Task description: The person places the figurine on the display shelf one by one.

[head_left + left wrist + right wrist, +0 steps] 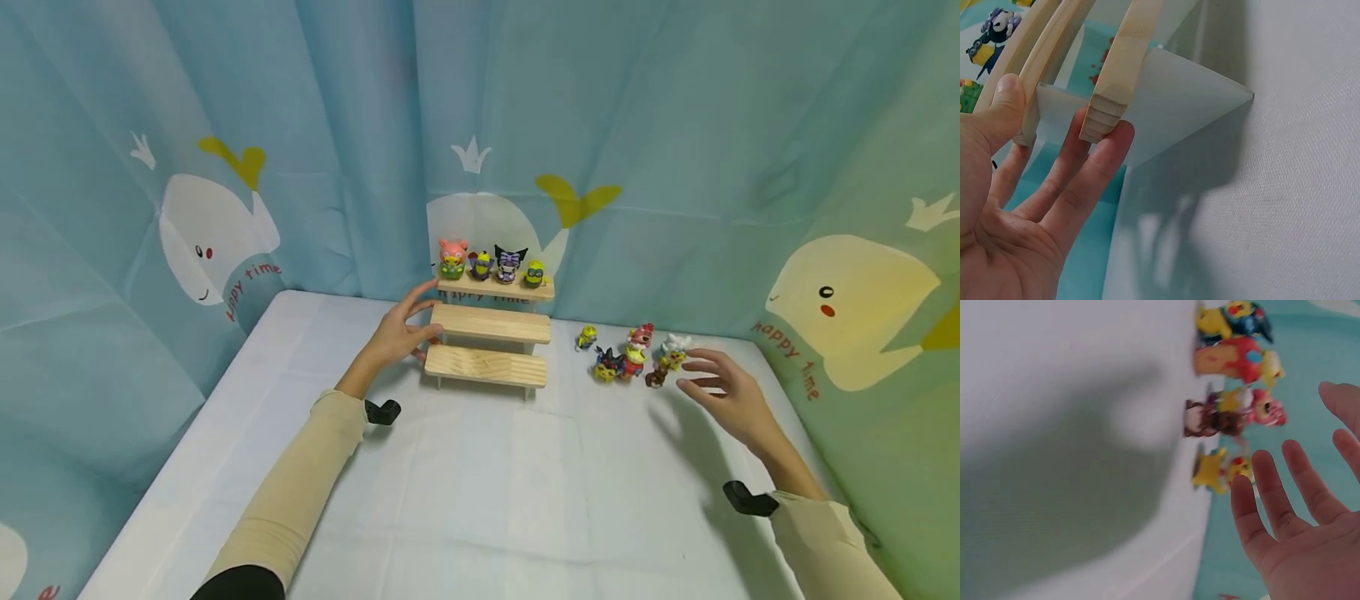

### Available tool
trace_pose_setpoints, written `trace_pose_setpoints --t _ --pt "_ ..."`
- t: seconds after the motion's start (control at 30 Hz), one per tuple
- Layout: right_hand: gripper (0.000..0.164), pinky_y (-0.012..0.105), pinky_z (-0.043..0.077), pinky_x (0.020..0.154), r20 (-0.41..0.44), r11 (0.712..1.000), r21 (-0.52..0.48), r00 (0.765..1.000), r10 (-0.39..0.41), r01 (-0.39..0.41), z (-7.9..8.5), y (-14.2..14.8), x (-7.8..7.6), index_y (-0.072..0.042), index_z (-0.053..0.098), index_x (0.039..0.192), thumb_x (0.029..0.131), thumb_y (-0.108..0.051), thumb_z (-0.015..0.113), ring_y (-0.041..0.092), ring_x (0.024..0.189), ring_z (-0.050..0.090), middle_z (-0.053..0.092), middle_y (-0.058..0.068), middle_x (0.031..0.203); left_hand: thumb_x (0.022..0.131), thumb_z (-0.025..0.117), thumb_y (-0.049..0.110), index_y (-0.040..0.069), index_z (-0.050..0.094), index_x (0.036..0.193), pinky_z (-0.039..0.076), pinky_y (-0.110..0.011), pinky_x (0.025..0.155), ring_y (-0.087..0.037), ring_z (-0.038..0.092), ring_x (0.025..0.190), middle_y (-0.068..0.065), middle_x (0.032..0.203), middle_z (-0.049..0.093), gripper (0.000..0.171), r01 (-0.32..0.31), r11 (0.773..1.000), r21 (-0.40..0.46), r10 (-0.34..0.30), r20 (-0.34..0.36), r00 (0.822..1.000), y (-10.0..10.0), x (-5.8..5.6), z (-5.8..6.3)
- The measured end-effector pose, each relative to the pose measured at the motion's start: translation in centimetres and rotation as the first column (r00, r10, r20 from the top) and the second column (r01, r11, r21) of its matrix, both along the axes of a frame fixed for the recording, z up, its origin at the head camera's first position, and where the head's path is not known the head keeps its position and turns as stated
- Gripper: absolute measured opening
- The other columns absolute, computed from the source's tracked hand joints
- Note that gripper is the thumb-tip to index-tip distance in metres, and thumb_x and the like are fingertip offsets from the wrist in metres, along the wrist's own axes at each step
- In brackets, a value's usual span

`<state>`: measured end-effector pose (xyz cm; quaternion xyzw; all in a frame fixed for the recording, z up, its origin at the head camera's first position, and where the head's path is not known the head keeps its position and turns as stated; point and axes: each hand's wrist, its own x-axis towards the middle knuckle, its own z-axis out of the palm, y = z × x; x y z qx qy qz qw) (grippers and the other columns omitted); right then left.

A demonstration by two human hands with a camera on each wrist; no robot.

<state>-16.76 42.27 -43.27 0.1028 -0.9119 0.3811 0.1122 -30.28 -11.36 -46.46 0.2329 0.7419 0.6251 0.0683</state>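
Note:
A three-tier wooden display stand (491, 323) with clear supports stands at the back of the table. My left hand (393, 332) holds its left end, the thumb on the middle plank (1054, 47) and fingertips at the end of the lowest plank (1107, 119). Along the top tier stand a pink figurine (452, 258), two small yellow-faced ones and a purple-and-black eared figurine (510, 263). My right hand (731, 398), fingers spread and nothing held, hovers beside a group of figurines, nearest a yellow figurine (1210, 470) and a brown figurine (1197, 419).
Left of that group, a small yellow figurine (587, 337) stands alone near the stand. A dark-blue and yellow figurine (607, 365) and a red-topped one (641, 336) are in the group. Behind the white-covered table (480, 500) hangs a blue whale-print curtain (360, 150).

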Motion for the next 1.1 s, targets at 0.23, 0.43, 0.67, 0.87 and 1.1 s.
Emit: trace_pose_setpoints --t 0.23,0.43,0.67,0.87,1.1 --pt "0.054 0.015 0.056 0.071 0.070 1.000 0.001 0.998 -0.011 0.011 -2.0 1.2 -1.7 -0.001 0.048 0.147 0.099 -0.014 0.072 -0.001 0.092 0.064 0.069 0.011 0.121 0.101 0.069 0.020 0.043 0.029 0.161 0.057 -0.066 0.061 -0.034 0.076 0.083 -0.015 0.161 0.039 0.076 -0.010 1.000 -0.004 0.010 -0.016 1.000 -0.1 -0.2 0.0" --pt "0.052 0.014 0.054 0.073 0.139 1.000 -0.007 0.990 -0.003 0.004 -3.3 1.3 -2.9 0.000 0.047 0.146 0.102 -0.015 0.068 -0.004 0.092 0.061 0.059 0.036 0.131 0.101 0.068 0.018 0.040 0.029 0.162 0.056 -0.068 0.060 -0.037 0.076 0.086 -0.017 0.161 0.038 0.076 -0.007 1.000 -0.005 0.007 -0.029 1.000 -0.1 -0.3 -0.1" --pt "0.047 0.009 0.048 0.075 0.150 0.999 0.032 0.989 -0.014 0.010 -4.0 1.2 -3.6 -0.001 0.051 0.143 0.102 -0.016 0.067 0.030 0.103 0.069 0.060 0.033 0.133 0.102 0.066 0.010 0.030 0.025 0.165 0.051 -0.076 0.064 -0.046 0.073 0.091 -0.024 0.162 0.032 0.078 0.014 1.000 0.017 -0.014 -0.005 1.000 0.1 0.5 0.9" --pt "0.043 0.010 0.046 0.076 0.160 0.998 0.062 0.987 -0.007 -0.003 -4.1 0.9 -4.0 0.000 0.052 0.141 0.102 -0.011 0.066 0.045 0.107 0.067 0.061 0.033 0.133 0.102 0.066 0.008 0.025 0.025 0.165 0.049 -0.078 0.068 -0.047 0.072 0.092 -0.028 0.162 0.031 0.077 0.019 1.000 0.024 -0.019 0.019 1.000 0.1 1.5 2.4" --pt "0.036 0.011 0.046 0.077 0.159 0.997 0.071 0.987 0.000 -0.011 -4.1 0.8 -4.2 0.000 0.056 0.136 0.101 -0.005 0.066 0.051 0.108 0.065 0.063 0.033 0.129 0.101 0.067 0.009 0.027 0.026 0.165 0.051 -0.077 0.067 -0.048 0.072 0.095 -0.027 0.162 0.031 0.077 0.016 1.000 0.024 -0.017 0.026 1.000 0.2 1.5 2.3"
